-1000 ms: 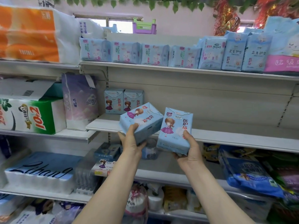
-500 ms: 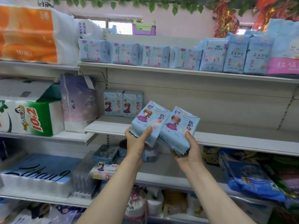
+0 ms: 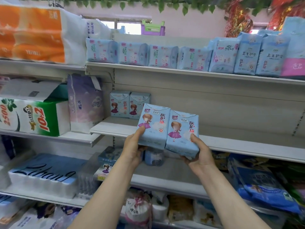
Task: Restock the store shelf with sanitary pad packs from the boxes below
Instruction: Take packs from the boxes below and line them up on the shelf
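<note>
Head camera view, looking forward and slightly down at store shelving. Nearest to me, two bare forearms reach up from the bottom edge. My left hand (image 3: 134, 150) grips a pale blue soft plastic sanitary pad pack printed with a cartoon girl in a purple dress (image 3: 152, 125), thumb on its front face and fingers curled underneath. My right hand (image 3: 198, 156) grips a second pale blue pad pack with the same cartoon girl (image 3: 182, 132), thumb on its right front edge, palm and fingers cupped below. The two packs are held upright, side by side, their inner edges touching, in front of the lip of the white metal middle shelf (image 3: 231, 141) and not resting on it.

Below the hands, a lower shelf holds a small blue box with a spiral coil picture (image 3: 154, 157); left of it is a large white and blue wrapped multi-pack of tissue rolls (image 3: 42, 177), and far right a dark blue plastic bag (image 3: 262, 185).

Further back on the middle shelf, against the rear panel at its left end, two matching blue pad packs (image 3: 129, 105) stand upright, touching each other. Left of them a tall lilac and white tissue pack (image 3: 85, 103) stands on the neighbouring shelf, next to a green and white tissue bundle (image 3: 33, 116).

Farthest and highest, the top shelf carries a row of light blue pad packs (image 3: 148, 53) lying lengthwise, then taller blue packs (image 3: 249, 54) standing upright at the right. An orange and white wrapped roll pack (image 3: 33, 35) sits upper left.
</note>
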Available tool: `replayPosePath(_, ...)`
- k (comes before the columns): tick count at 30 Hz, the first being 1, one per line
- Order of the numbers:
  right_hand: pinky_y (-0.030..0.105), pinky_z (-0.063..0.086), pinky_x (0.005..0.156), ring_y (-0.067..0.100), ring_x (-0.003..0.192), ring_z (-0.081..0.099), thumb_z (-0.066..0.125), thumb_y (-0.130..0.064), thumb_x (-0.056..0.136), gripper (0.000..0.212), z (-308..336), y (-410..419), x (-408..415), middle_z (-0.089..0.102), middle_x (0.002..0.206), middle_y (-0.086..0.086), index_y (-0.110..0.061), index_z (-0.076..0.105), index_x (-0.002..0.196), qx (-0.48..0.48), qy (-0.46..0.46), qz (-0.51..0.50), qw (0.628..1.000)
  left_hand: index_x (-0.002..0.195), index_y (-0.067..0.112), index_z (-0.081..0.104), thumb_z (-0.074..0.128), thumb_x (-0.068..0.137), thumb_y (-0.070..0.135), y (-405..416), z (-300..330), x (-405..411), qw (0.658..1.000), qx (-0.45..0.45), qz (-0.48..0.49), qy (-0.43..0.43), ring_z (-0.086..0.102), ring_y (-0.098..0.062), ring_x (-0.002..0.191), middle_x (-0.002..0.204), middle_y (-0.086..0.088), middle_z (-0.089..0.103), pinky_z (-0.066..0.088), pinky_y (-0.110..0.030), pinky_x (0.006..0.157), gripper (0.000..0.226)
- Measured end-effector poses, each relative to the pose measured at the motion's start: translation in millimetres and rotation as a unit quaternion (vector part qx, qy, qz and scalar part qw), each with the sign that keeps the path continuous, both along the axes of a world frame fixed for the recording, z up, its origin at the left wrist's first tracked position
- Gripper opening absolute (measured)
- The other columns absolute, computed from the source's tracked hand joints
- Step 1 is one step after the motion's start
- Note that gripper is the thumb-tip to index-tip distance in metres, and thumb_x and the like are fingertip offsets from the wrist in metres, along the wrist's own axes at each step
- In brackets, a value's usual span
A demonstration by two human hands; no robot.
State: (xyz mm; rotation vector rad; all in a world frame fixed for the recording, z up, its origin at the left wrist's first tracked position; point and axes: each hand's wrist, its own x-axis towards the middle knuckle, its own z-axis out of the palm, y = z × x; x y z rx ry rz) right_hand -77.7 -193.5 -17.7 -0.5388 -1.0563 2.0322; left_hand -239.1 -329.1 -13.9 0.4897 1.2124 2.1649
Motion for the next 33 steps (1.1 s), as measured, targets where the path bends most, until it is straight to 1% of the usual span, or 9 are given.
replayPosePath(2,0.035,0.048,0.071,0.025,0.081,0.067,0.066,-0.030,0.087,0.032,1.8,5.2,-2.7,0.075,0.095,0.006,-0.022,0.065,0.117,0.008,-0.002,0.001,1.000,0.108,0.010,0.067,0.067,0.091,0.026,-1.3,2.6,-4.3,1.000,-0.010,-0.009,0.017,0.073,-0.013,0.069,0.085,-0.002,0.077,0.061,-0.029,0.067,0.022)
replayPosePath(5,0.034,0.048,0.070,0.022,0.077,0.066,0.066,-0.031,0.087,0.029,7.1,15.7,-6.3,0.074,0.091,0.003,-0.024,0.063,0.114,0.018,-0.009,-0.005,1.000,0.125,0.008,0.060,0.074,0.087,0.026,-1.6,1.5,-18.8,0.999,-0.031,-0.024,0.028,0.070,-0.025,0.097,0.113,-0.010,0.071,0.058,-0.045,0.091,0.045)
replayPosePath(8,0.036,0.052,0.074,0.021,0.079,0.067,0.066,-0.029,0.089,0.022,10.8,28.7,-10.0,0.075,0.084,0.001,-0.023,0.062,0.110,0.012,-0.006,-0.014,1.000,0.125,0.013,0.060,0.080,0.082,0.024,5.3,-2.2,-37.0,0.996,-0.047,-0.059,0.056,0.066,-0.032,0.113,0.125,-0.014,0.068,0.057,-0.048,0.094,0.049)
replayPosePath(14,0.040,0.054,0.083,0.019,0.082,0.069,0.063,-0.027,0.092,0.027,16.2,53.9,-18.9,0.076,0.088,0.002,-0.019,0.062,0.118,0.034,-0.006,-0.021,0.999,0.121,0.015,0.064,0.076,0.085,0.019,35.1,5.0,-57.5,0.990,-0.071,-0.096,0.076,0.066,-0.030,0.111,0.119,-0.011,0.070,0.056,-0.045,0.095,0.038)
replayPosePath(18,0.028,0.058,0.067,0.014,0.078,0.072,0.060,-0.024,0.093,0.025,20.3,76.0,-30.0,0.076,0.093,0.000,-0.019,0.065,0.117,0.067,-0.011,-0.017,0.998,0.120,0.018,0.066,0.076,0.085,0.020,59.2,12.6,-79.3,0.981,-0.110,-0.107,0.118,0.067,-0.023,0.107,0.117,-0.006,0.072,0.056,-0.037,0.088,0.036)
replayPosePath(21,0.024,0.057,0.063,0.013,0.078,0.073,0.057,-0.023,0.095,0.021,24.3,90.7,-41.6,0.077,0.091,-0.001,-0.016,0.068,0.110,0.094,-0.031,-0.008,0.995,0.120,0.020,0.068,0.075,0.086,0.020,76.3,19.4,-99.3,0.970,-0.147,-0.110,0.157,0.068,-0.017,0.106,0.108,0.002,0.076,0.053,-0.037,0.094,0.034)
replayPosePath(24,0.023,0.057,0.064,0.015,0.084,0.074,0.062,-0.026,0.086,0.044,23.4,107.3,-56.1,0.077,0.100,0.005,-0.005,0.064,0.124,0.118,-0.066,-0.007,0.991,0.113,0.020,0.072,0.077,0.084,0.021,89.6,20.4,-121.0,0.953,-0.198,-0.110,0.202,0.067,-0.019,0.110,0.105,0.004,0.077,0.047,-0.042,0.105,0.030)
replayPosePath(27,0.024,0.057,0.069,0.018,0.093,0.073,0.067,-0.025,0.078,0.056,18.0,122.9,-68.9,0.075,0.111,0.008,-0.005,0.060,0.130,0.143,-0.107,-0.014,0.984,0.112,0.016,0.072,0.078,0.084,0.017,97.5,16.8,-137.5,0.935,-0.240,-0.123,0.232,0.068,-0.020,0.106,0.106,0.002,0.077,0.049,-0.040,0.102,0.029)
replayPosePath(33,0.031,0.055,0.081,0.019,0.101,0.072,0.064,-0.018,0.096,0.022,1.7,141.7,-88.6,0.074,0.114,0.004,-0.019,0.063,0.117,0.200,-0.200,-0.007,0.959,0.112,0.015,0.070,0.077,0.084,0.006,120.7,5.5,-163.2,0.938,-0.246,-0.102,0.222,0.071,-0.020,0.098,0.105,-0.002,0.076,0.054,-0.038,0.094,0.030)
